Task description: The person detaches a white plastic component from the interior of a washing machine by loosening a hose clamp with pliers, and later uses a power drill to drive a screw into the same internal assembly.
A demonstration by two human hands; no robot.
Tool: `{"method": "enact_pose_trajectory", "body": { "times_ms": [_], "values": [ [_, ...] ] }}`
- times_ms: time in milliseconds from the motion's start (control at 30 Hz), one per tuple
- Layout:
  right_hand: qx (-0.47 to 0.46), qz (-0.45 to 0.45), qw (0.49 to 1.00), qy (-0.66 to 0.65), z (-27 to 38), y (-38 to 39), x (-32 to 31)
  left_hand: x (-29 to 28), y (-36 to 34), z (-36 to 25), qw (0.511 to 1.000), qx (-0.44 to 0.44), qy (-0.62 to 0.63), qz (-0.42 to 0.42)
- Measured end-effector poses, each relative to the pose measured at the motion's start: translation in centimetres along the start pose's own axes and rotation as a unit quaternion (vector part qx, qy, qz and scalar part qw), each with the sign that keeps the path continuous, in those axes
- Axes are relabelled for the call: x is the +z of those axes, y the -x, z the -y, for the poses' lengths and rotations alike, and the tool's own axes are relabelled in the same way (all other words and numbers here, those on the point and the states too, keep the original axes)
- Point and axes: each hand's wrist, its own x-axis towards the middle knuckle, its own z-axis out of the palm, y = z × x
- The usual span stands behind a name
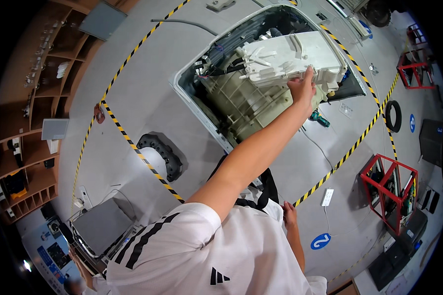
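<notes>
My left hand (302, 91) stretches far forward and grips the near edge of a white moulded plastic housing (285, 54), its thumb on top. It looks like a washing machine's detergent drawer housing. The housing lies tilted over the opened washing machine (197, 101), partly covering its cream ribbed tub (241, 101). Black hoses (226, 69) and wiring show at the machine's left side. Down by my waist, my right hand (290, 215) has its fingers curled; what they hold, if anything, is hidden.
A green power tool (319, 118) lies on the floor right of the machine. A black curved block (162, 155) lies to the left. Red-framed racks (391, 189) stand at right, a black ring (393, 116) nearby. Yellow-black tape (125, 132) marks the floor; wooden shelves (47, 105) line the left.
</notes>
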Motion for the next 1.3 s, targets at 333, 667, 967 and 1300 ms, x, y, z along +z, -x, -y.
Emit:
{"method": "enact_pose_trajectory", "body": {
  "times_ms": [333, 667, 967, 1300],
  "values": [
    [-0.032, -0.021, 0.997, -0.066, -6.5, 1.8, 2.0, 0.9, -0.9, -0.4, 0.995, -0.001, 0.096, 0.021],
    [-0.071, -0.087, 0.977, -0.183, -12.8, 4.2, 3.3, 0.4, -5.9, 0.2, 0.996, 0.063, 0.041, 0.048],
    [-0.015, -0.083, 0.982, -0.168, -15.3, 1.9, -5.7, -3.7, -5.4, 2.2, 0.99, 0.054, -0.114, 0.068],
    [0.001, -0.083, 0.971, -0.222, -17.0, 1.4, -16.4, -5.9, -0.8, 4.9, 0.988, 0.086, -0.124, 0.042]
  ]
}}
